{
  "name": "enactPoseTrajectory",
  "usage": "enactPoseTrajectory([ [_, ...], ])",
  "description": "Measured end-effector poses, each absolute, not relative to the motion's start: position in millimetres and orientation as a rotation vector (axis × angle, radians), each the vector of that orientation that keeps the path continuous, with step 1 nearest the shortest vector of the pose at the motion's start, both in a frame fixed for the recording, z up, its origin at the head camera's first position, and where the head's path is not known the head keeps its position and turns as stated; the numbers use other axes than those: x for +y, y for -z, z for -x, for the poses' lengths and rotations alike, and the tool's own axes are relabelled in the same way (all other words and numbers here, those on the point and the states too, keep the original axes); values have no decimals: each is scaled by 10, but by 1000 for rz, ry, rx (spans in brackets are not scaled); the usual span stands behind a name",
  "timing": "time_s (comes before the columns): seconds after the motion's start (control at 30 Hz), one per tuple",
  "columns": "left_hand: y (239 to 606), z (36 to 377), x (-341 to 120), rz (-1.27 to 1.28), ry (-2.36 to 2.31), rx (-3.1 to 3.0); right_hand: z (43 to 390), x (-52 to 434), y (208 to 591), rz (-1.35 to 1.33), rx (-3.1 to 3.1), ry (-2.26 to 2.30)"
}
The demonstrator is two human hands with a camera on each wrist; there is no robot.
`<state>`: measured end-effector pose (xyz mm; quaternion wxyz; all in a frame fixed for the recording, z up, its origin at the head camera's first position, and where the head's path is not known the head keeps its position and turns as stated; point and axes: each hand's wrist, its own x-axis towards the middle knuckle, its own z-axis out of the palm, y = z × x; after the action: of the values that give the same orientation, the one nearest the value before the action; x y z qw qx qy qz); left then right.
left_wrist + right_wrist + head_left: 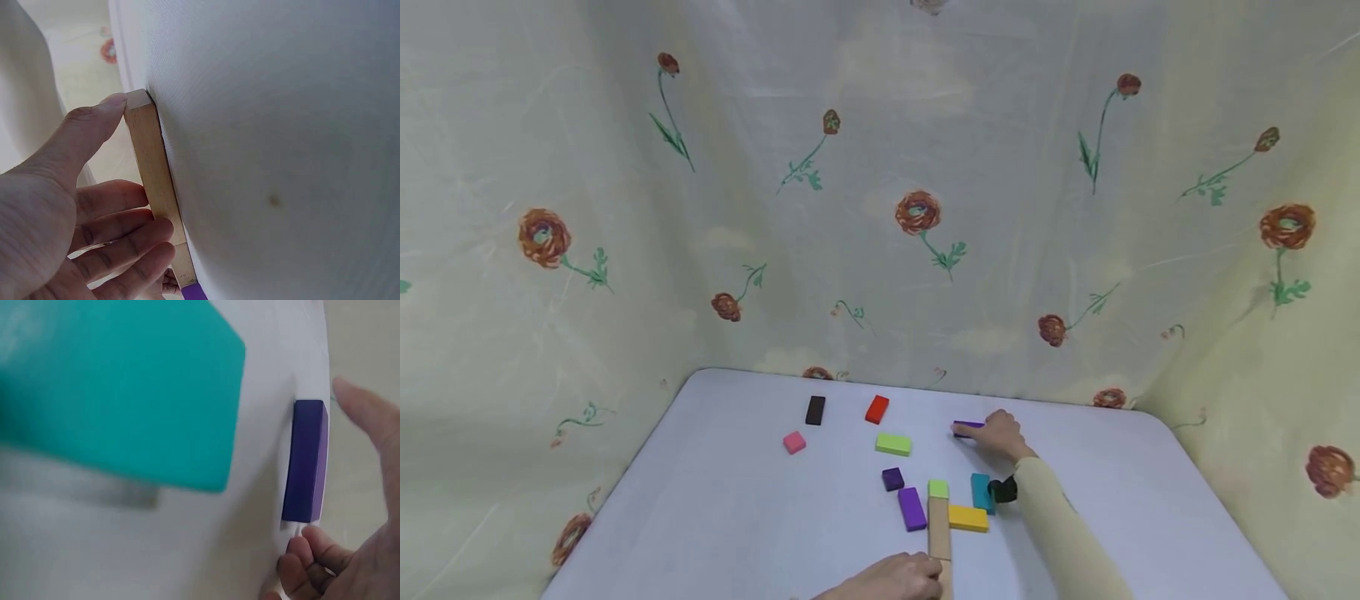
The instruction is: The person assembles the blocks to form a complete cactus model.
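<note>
From my head view, my right hand [1002,433] reaches to a purple block [966,428] far across the white table [737,500], while my left hand [895,579] rests at the near edge on a long wooden block [938,529]. My right wrist view shows fingertips [300,547] pinching that block's end with the thumb spread, a teal block [119,387] blurred nearby. My left wrist view shows my thumb [87,134] on the wood's end with fingers curled along its side.

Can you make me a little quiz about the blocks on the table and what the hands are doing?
1. True or false: the right hand is touching the pink block.
2. Which block does the left hand hold: A) long wooden block, B) red block, C) yellow block?
3. What colour is the block at the right hand's fingertips?

Key: 1 false; 2 A; 3 purple, the purple block.
</note>
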<state>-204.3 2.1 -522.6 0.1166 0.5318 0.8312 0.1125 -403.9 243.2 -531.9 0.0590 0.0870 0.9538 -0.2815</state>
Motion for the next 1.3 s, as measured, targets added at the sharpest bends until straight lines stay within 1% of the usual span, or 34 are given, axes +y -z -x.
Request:
enactPoseTrajectory([
  [0.13, 5234, 2020, 24, -1560, -334, 2419, 4000, 2419, 5316, -308, 2886, 827],
  [0.33, 5231, 2006, 31, -1567, -311, 2406, 3993, 2484, 5385, -281, 2868, 910],
  [0.57, 5220, 2033, 31, -1531, -374, 2428, 3997, 2595, 5344, -202, 2815, 1015],
  [0.83, 5213, 2049, 35, -1620, -344, 2471, 3957, 2625, 5313, -111, 2848, 975],
  [1.3, 5210, 2038, 39, -1631, -351, 2500, 3891, 2754, 5358, 57, 2869, 994],
])
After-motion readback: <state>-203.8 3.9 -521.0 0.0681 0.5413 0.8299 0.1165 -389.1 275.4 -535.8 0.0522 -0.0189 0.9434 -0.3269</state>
